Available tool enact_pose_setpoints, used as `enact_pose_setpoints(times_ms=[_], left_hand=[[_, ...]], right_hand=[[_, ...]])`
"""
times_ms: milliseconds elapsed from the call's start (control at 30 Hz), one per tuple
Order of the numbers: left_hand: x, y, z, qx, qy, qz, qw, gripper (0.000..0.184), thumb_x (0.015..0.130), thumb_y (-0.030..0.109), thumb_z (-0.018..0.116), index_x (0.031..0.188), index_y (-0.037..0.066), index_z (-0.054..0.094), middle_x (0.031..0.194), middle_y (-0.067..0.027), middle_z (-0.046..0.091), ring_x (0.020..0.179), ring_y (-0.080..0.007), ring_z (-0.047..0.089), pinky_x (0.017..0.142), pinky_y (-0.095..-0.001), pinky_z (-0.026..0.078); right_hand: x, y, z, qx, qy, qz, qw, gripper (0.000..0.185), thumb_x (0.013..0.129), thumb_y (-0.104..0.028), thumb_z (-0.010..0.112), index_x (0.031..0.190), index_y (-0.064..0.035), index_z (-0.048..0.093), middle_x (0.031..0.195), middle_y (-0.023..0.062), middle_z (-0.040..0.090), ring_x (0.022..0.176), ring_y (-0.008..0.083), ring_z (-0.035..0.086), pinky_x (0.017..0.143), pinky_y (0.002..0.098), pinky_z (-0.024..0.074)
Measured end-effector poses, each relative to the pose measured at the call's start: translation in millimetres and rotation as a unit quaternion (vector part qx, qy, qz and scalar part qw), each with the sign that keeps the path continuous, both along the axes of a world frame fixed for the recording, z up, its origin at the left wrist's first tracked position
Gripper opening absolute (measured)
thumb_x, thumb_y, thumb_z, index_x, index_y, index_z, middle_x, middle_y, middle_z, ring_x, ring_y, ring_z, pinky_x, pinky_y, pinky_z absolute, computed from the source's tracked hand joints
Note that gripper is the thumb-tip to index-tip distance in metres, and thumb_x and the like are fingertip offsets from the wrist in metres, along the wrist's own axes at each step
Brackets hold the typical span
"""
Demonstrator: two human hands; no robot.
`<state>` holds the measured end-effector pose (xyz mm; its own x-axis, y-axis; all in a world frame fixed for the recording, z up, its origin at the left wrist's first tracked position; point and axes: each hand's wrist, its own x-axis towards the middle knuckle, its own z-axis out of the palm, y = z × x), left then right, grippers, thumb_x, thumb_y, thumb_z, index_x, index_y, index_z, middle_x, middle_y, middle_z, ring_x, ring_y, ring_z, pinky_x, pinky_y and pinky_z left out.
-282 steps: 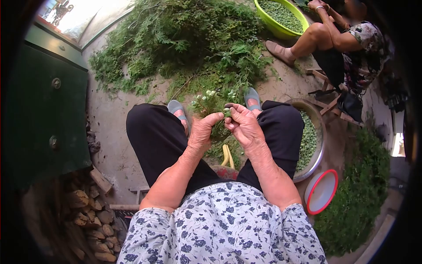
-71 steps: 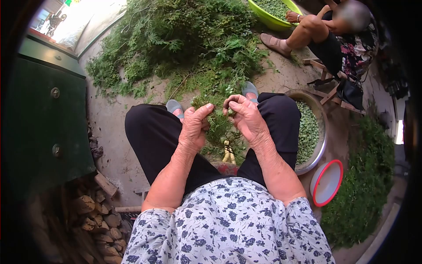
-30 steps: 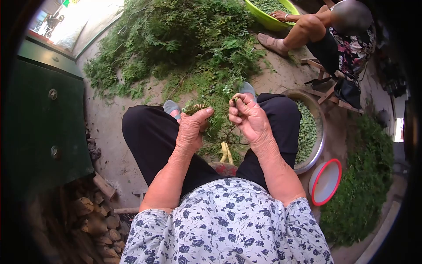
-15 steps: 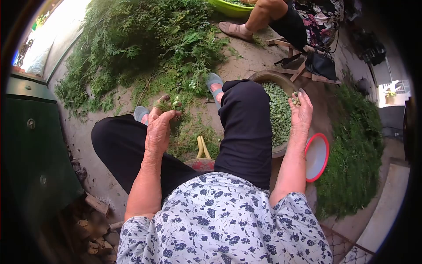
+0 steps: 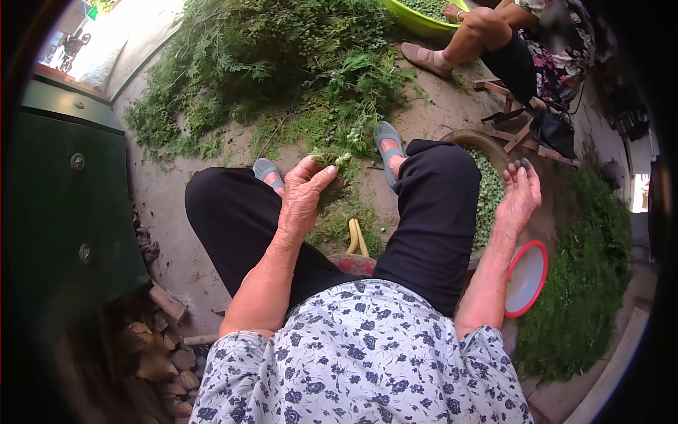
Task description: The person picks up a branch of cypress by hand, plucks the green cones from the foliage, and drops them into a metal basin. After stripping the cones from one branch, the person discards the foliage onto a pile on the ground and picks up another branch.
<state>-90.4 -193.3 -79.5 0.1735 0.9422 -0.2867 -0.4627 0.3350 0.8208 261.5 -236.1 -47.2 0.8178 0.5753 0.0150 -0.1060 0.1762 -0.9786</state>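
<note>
My left hand (image 5: 304, 194) pinches a green conifer sprig (image 5: 337, 164) with pale cones on it, held above the ground between my knees. Over the right rim of a wide basin (image 5: 510, 159) is my right hand (image 5: 519, 198), its fingers stretched upward and no cones visible in it. Many small green cones (image 5: 487, 194) fill the basin, which stands beside my right knee and is partly hidden by it. A large heap of leafy conifer branches (image 5: 268, 63) lies in front of my feet.
A person (image 5: 487, 42) sits at the upper right by a lime-green tub (image 5: 424, 25) of cones. Plucked greenery (image 5: 579, 283) is piled at the right, near a red-rimmed bowl (image 5: 527, 279). A dark green cabinet (image 5: 70, 191) and firewood (image 5: 166, 353) are on the left.
The cones that showed in my right hand's fingers are gone from it, and the fingers have straightened. My left hand still has the sprig. The whole view has shifted.
</note>
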Motion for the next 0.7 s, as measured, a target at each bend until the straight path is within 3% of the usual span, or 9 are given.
enact_pose_setpoints(times_ms=[67,133,200,333,500,600,700], left_hand=[[-0.3,0.6,-0.1,-0.014,0.013,-0.023,1.000,0.014,0.081,0.007,0.061,0.093,0.002,0.058,0.083,-0.0022,0.059,0.072,-0.0107,0.056,0.068,-0.0240,0.047],[-2.0,1.7,-1.4,-0.002,0.018,-0.023,1.000,0.013,0.079,0.007,0.063,0.090,0.002,0.058,0.079,-0.0020,0.059,0.071,-0.0111,0.056,0.066,-0.0244,0.047],[-2.0,0.0,2.2,-0.004,0.054,-0.031,0.998,0.013,0.078,0.007,0.064,0.089,0.003,0.058,0.077,-0.0019,0.058,0.070,-0.0112,0.056,0.064,-0.0246,0.047],[-2.6,-3.2,7.9,-0.002,0.077,-0.031,0.997,0.018,0.078,0.010,0.064,0.094,0.003,0.058,0.078,-0.0020,0.059,0.066,-0.0114,0.056,0.059,-0.0241,0.042],[0.6,-2.2,5.7,-0.024,0.043,-0.017,0.999,0.017,0.078,0.009,0.065,0.093,0.004,0.059,0.074,0.0004,0.057,0.066,-0.0062,0.053,0.059,-0.0203,0.044],[0.3,-3.3,-2.0,-0.023,0.068,-0.028,0.997,0.018,0.078,0.010,0.065,0.094,0.004,0.059,0.072,0.0016,0.055,0.062,-0.0047,0.050,0.055,-0.0188,0.042],[-0.5,-4.8,7.5,-0.028,0.069,-0.065,0.995,0.015,0.080,0.010,0.063,0.094,0.004,0.060,0.072,0.0036,0.054,0.059,-0.0044,0.047,0.053,-0.0187,0.039]], right_hand=[[-62.2,19.4,32.8,-0.010,-0.051,0.095,0.994,0.020,0.085,-0.003,0.055,0.104,0.0015,0.058,0.094,0.0074,0.060,0.079,0.0119,0.058,0.067,0.0221,0.0465],[-114.5,29.8,47.2,-0.039,-0.098,0.224,0.969,0.014,0.083,-0.001,0.057,0.096,0.0003,0.061,0.089,0.0049,0.060,0.080,0.0085,0.056,0.067,0.0213,0.0451],[-149.5,33.9,46.3,-0.042,-0.288,0.347,0.892,0.018,0.077,0.002,0.060,0.095,-0.0015,0.062,0.090,0.0048,0.058,0.081,0.0112,0.056,0.070,0.0230,0.0452],[-190.0,36.3,17.1,-0.037,-0.316,0.468,0.824,0.029,0.069,0.006,0.062,0.096,-0.0039,0.062,0.098,0.0090,0.056,0.086,0.0196,0.058,0.076,0.0252,0.0449],[-194.8,36.8,0.5,-0.028,-0.304,0.462,0.833,0.026,0.070,0.004,0.063,0.095,-0.0034,0.063,0.091,0.0061,0.058,0.085,0.0175,0.056,0.073,0.0267,0.0449],[-193.6,37.1,-0.3,-0.053,-0.274,0.470,0.838,0.022,0.073,0.003,0.061,0.094,-0.0026,0.062,0.088,0.0091,0.058,0.083,0.0204,0.058,0.073,0.0274,0.0453],[-195.2,36.3,4.6,-0.038,-0.339,0.442,0.829,0.017,0.074,0.002,0.060,0.091,-0.0026,0.062,0.082,0.0096,0.057,0.076,0.0213,0.057,0.066,0.0288,0.0446]])
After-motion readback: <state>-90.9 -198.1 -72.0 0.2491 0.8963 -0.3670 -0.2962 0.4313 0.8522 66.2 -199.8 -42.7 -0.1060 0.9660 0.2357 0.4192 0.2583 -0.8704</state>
